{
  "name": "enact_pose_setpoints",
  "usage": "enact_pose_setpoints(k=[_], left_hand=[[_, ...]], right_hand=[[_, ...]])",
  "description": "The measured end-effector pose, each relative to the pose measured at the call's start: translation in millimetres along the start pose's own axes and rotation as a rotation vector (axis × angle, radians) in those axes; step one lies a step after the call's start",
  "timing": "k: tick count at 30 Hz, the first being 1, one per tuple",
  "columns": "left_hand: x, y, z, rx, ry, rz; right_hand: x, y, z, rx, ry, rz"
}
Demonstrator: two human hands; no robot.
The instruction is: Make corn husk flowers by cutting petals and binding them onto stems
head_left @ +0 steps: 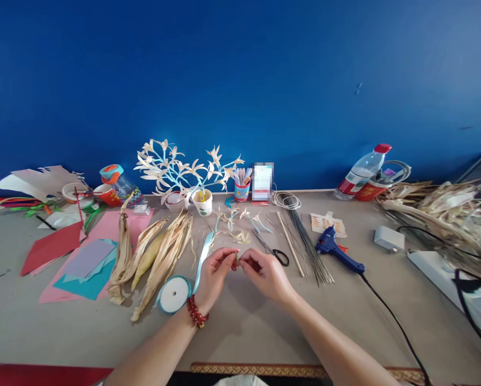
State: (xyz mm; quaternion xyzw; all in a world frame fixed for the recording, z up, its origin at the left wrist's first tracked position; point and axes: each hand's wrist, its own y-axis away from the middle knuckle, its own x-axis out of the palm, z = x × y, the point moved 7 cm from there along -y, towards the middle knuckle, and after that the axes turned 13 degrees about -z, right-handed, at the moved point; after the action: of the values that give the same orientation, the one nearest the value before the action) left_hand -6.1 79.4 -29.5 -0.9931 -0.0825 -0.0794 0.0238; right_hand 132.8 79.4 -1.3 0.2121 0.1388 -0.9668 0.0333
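My left hand (217, 272), with a red bead bracelet (197, 313) at the wrist, pinches a small thin brownish piece (237, 259) between thumb and fingertips. Right beside it, my right hand (267, 274) has its thumb and fingers pressed together at the same piece; what it grips is too small to make out. Under the left hand runs a light blue ribbon (204, 257), near its white spool (174, 294). Black-handled scissors (279, 256) lie just beyond the right hand. Small pale husk flowers (240, 236) on blue stems lie past my fingertips.
Dried corn husks (164, 257) and coloured paper (90, 260) lie left. Husk-flower branches stand in a white cup (202, 203) at the back. To the right are dark wires (308, 241), a wooden stick (291, 244), a corded blue glue gun (339, 251) and a bottle (363, 171).
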Motion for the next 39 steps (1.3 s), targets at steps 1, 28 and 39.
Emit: enact_pose_setpoints(k=[1,28,39], left_hand=[[0.6,0.0,0.3,-0.013,0.010,-0.001],[0.4,-2.4,4.8,-0.059,0.119,0.003],[0.5,-1.3,4.0,-0.068,0.142,-0.020]], right_hand=[[-0.2,0.0,0.1,0.000,0.002,-0.001],[-12.0,3.9,19.9,-0.142,0.026,-0.048],[-11.4,4.9,18.8,-0.122,0.005,-0.063]])
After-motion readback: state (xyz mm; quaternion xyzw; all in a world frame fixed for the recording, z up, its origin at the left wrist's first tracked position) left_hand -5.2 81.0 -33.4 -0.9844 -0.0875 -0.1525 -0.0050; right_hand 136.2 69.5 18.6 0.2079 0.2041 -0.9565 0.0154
